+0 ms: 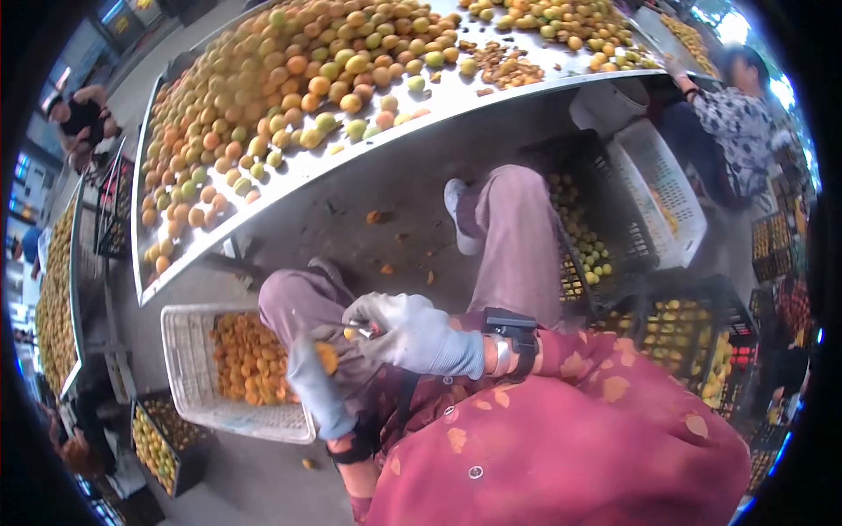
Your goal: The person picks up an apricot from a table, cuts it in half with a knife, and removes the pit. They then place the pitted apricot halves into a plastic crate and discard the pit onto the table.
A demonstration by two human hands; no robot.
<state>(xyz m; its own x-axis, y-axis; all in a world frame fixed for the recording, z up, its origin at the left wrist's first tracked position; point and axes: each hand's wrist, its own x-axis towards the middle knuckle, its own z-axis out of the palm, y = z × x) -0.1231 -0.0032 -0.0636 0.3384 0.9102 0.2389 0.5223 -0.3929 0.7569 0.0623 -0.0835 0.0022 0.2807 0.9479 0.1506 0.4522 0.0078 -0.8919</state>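
Note:
My right hand (405, 335), in a pale grey work glove, is closed around a small knife (376, 329), mostly hidden, with a bit of red handle showing at the fingers. Lower and to the left, my left hand (314, 377), also gloved and slightly blurred, is closed on an orange apricot (327, 357). Both hands are close together over my lap. Beside my left hand stands a white plastic crate (189, 368) holding many orange, opened-up apricot pieces (250, 359).
A metal table (289, 180) heaped with apricots (333, 53) stands in front, with a pile of pits (509, 66) on it. Black crates (614, 219) of fruit and a white crate (671, 193) are at right. A person (737, 123) sits at right, another (83, 118) far left.

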